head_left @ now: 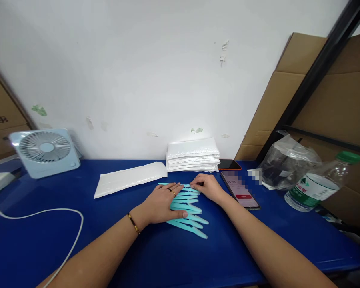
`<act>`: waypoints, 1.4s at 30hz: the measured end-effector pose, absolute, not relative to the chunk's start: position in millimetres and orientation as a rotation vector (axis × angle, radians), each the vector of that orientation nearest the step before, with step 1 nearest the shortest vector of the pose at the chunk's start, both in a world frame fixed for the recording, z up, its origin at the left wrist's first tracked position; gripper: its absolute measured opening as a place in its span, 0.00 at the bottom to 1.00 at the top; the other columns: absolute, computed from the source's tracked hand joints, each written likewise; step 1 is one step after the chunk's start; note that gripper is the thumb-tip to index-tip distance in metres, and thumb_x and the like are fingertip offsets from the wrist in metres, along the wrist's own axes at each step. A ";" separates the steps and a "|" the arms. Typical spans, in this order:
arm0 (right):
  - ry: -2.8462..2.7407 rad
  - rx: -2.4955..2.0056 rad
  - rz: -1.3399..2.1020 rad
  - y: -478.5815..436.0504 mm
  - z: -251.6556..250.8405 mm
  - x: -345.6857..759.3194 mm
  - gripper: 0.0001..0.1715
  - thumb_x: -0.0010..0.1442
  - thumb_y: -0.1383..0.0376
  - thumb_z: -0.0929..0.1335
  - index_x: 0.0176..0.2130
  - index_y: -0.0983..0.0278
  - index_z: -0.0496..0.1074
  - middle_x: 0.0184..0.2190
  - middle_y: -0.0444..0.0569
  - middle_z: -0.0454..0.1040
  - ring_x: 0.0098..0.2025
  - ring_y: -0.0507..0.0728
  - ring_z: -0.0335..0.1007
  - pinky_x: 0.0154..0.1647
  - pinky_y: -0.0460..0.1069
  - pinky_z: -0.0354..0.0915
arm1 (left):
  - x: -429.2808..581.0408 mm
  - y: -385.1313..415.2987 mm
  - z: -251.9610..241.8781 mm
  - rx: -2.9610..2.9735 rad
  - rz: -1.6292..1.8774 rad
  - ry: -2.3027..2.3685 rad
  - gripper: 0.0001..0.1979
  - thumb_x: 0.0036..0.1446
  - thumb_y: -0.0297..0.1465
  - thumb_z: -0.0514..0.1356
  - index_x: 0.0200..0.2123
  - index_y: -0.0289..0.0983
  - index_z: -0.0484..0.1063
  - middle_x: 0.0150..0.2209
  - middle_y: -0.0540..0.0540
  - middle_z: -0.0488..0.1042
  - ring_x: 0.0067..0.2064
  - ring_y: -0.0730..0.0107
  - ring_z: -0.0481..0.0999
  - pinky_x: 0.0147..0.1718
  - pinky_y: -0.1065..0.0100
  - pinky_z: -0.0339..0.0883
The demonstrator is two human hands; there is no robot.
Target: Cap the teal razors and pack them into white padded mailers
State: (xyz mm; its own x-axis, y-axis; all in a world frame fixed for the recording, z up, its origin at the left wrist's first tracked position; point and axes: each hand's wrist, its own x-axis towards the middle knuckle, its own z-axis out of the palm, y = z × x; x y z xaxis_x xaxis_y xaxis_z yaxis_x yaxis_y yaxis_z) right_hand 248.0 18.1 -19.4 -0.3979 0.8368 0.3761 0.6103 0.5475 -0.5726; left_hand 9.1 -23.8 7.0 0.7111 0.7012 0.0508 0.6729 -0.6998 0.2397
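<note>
Extending both forearms (106, 238) over the blue bench (228, 256), resting the left hand (163, 203), thumb-wide, across a row of turquoise plastic sticks (195, 209) lying mid-bench, and holding the right hand (208, 187) narrowly pinched at the tip of the farthest stick (186, 185), without showing whether gripping it. Probably handling as light, stiff, slightly slippery plastic, and best being taken by the flat handles (178, 225), sparing the slimmer, possibly fragile stepped ends (200, 233).
</note>
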 end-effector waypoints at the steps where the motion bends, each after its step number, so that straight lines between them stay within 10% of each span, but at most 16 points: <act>1: -2.153 -1.152 0.452 17.2 -18.7 247.0 0.07 0.54 0.65 0.67 0.33 0.62 0.77 0.32 0.48 0.73 0.33 0.52 0.69 0.34 0.46 0.64 | 9.1 -23.7 7.2 2.711 0.194 1.092 0.42 0.50 0.60 0.45 0.63 0.45 0.42 0.62 0.43 0.51 0.62 0.55 0.49 0.56 0.54 0.45; 13: -2.271 -1.231 0.423 4.0 -1.2 237.4 0.13 0.57 0.59 0.64 0.34 0.62 0.77 0.33 0.49 0.73 0.36 0.55 0.68 0.38 0.49 0.63 | 7.8 -25.1 9.0 2.725 0.141 1.055 0.54 0.39 0.62 0.53 0.63 0.44 0.35 0.64 0.43 0.47 0.63 0.51 0.47 0.57 0.54 0.40; 20: -2.511 -1.374 0.537 -42.4 21.3 235.6 0.52 0.38 0.49 0.73 0.58 0.64 0.58 0.49 0.55 0.61 0.50 0.64 0.58 0.47 0.54 0.60 | 13.9 -28.4 8.3 2.803 0.235 1.201 0.44 0.46 0.57 0.53 0.61 0.42 0.46 0.57 0.42 0.60 0.56 0.55 0.59 0.52 0.57 0.51; 26: -2.605 -1.352 0.304 -53.8 14.0 212.4 0.16 0.49 0.69 0.64 0.41 0.66 0.64 0.39 0.52 0.64 0.41 0.57 0.61 0.40 0.49 0.61 | 26.4 -36.5 6.9 2.934 0.255 1.262 0.16 0.59 0.43 0.49 0.42 0.38 0.64 0.41 0.44 0.68 0.44 0.61 0.66 0.40 0.62 0.59; 42: -2.713 -1.430 -0.002 -46.1 10.0 201.6 0.17 0.45 0.72 0.64 0.39 0.67 0.65 0.36 0.53 0.70 0.35 0.58 0.66 0.34 0.50 0.58 | 45.8 -42.8 5.7 2.853 0.171 1.364 0.12 0.48 0.31 0.57 0.39 0.36 0.64 0.37 0.45 0.72 0.37 0.61 0.72 0.35 0.63 0.67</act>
